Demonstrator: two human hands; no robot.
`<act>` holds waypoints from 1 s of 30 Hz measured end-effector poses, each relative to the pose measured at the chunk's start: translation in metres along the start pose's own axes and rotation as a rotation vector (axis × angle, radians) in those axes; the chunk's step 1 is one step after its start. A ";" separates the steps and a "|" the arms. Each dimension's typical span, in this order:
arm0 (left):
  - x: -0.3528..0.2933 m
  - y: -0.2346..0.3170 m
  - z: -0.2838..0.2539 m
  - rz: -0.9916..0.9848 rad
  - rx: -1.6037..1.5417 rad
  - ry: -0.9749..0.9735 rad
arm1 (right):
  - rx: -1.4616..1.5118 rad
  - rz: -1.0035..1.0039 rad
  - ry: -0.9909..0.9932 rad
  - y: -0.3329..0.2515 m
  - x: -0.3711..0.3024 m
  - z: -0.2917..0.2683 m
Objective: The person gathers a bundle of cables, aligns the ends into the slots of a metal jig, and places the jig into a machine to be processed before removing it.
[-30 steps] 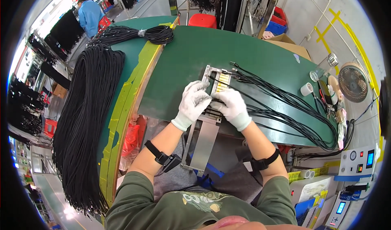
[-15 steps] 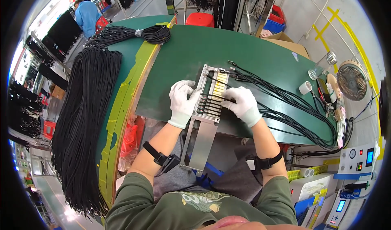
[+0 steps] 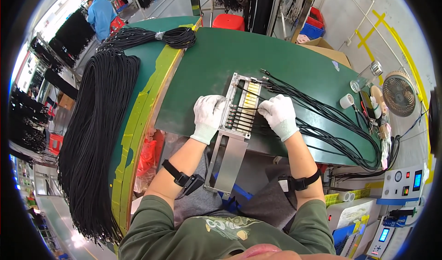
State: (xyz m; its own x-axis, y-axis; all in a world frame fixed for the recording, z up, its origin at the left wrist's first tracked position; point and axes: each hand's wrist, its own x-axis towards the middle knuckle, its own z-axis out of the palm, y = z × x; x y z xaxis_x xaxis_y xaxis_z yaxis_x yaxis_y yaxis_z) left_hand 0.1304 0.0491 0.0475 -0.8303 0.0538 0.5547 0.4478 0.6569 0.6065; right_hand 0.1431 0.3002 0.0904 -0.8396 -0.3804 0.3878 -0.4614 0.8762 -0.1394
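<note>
A metal fixture (image 3: 224, 155) lies tilted across the table's near edge, with a row of slots in its upper part. Several black cable ends (image 3: 242, 123) sit side by side in the lower slots, while yellowish strips show in the upper ones. My gloved left hand (image 3: 208, 116) rests against the fixture's left rail, fingers closed together; what is between the fingertips is hidden. At the right side, my gloved right hand (image 3: 279, 116) pinches a black cable (image 3: 249, 108) that crosses the slots.
Loose black cables (image 3: 317, 104) spread over the green table (image 3: 212, 53) to the right. A thick cable bundle (image 3: 99, 135) hangs at the left beyond a yellow-taped edge. A fan (image 3: 398, 93), a glass jar (image 3: 366, 77) and a white cup (image 3: 346, 100) stand at right. A person in blue (image 3: 101, 17) is far left.
My right hand has drawn a little to the right, off the fixture's edge, showing more of the cable. The left hand's fingers have closed up beside the rail.
</note>
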 end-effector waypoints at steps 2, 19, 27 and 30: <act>-0.001 -0.002 0.001 0.047 0.037 0.026 | -0.011 0.005 0.001 0.000 0.000 -0.001; 0.004 0.036 0.003 0.267 0.212 -0.359 | 0.062 0.097 0.154 0.009 0.004 0.006; 0.005 0.004 0.001 0.076 -0.021 -0.057 | 0.206 0.100 0.159 0.021 0.005 0.002; 0.004 0.001 0.009 0.049 -0.117 0.054 | 0.352 -0.034 0.116 0.024 0.000 -0.005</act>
State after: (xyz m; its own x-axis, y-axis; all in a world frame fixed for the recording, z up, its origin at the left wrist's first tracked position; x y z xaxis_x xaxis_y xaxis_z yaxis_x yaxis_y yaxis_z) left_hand 0.1247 0.0566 0.0458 -0.7889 0.0416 0.6131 0.5260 0.5617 0.6386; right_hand 0.1332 0.3230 0.0910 -0.7933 -0.3540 0.4954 -0.5758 0.7006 -0.4215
